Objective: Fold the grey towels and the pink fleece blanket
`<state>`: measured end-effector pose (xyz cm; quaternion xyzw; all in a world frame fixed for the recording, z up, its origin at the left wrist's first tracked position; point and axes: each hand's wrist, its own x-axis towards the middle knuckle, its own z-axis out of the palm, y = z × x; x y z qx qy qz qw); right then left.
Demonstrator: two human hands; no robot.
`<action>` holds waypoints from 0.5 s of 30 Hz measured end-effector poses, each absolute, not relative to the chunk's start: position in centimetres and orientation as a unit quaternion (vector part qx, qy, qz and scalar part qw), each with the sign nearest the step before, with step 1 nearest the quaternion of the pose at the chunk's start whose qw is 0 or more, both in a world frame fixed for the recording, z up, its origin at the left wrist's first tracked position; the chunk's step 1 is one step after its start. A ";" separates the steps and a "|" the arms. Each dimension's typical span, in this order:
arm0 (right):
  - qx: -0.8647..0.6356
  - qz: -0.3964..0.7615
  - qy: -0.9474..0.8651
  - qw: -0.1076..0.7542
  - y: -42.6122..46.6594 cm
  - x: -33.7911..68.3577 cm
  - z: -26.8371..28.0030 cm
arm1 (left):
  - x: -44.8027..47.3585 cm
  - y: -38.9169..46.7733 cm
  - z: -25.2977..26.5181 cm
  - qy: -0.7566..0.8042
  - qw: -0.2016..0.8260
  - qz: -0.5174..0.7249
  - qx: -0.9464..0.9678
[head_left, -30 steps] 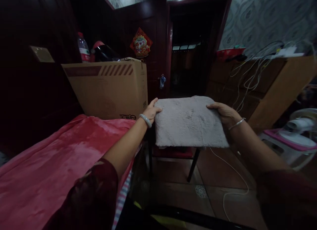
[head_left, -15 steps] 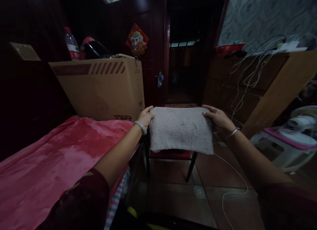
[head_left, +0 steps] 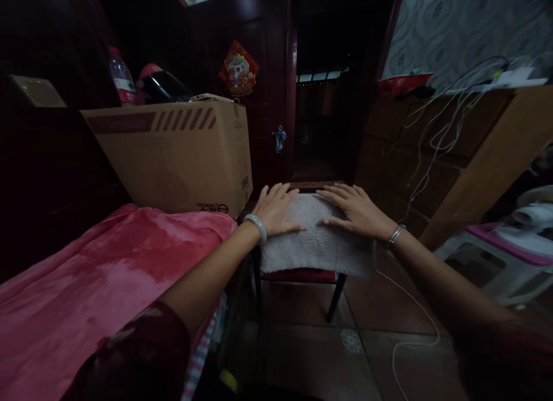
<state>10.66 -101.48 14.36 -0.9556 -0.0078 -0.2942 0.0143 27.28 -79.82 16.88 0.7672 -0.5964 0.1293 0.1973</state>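
A light grey, fuzzy cloth [head_left: 306, 251] lies spread over a chair with a red seat [head_left: 302, 276] and dark legs. Its front edge hangs a little past the seat. My left hand [head_left: 279, 211] is laid flat over the cloth's left half, fingers stretched forward and thumb out to the right. Over the right half is my right hand [head_left: 356, 212], also flat, fingers apart and thumb pointing left. Neither hand grips the cloth. A pale bangle circles my left wrist and a silver one my right.
A bed with a pink blanket [head_left: 129, 286] lies on the left, a big cardboard box [head_left: 173, 159] behind it. On the right are a wooden cabinet [head_left: 484, 153] with trailing cables and a white-and-pink stool [head_left: 510, 245]. A white cord [head_left: 425, 309] runs across the tiled floor.
Both hands have let go of the cloth's upper corners and moved inward, now lying flat over it. The cloth has gone from being held up by its corners to resting on the chair.
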 end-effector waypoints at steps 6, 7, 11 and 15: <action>-0.966 -0.256 -0.002 0.040 -102.2 11.5 13.5 | 27.1 -81.1 15.0 -0.604 0.112 0.153 0.775; -0.967 -0.253 0.001 0.040 -102.3 11.6 13.4 | 27.4 -81.1 14.9 -0.604 0.105 0.160 0.774; -0.967 -0.252 0.003 0.040 -102.4 11.8 13.3 | 27.8 -81.1 14.5 -0.606 0.086 0.182 0.770; -0.960 -0.270 -0.011 0.074 -102.7 11.2 12.6 | 27.3 -81.0 13.7 -0.611 0.088 0.206 0.759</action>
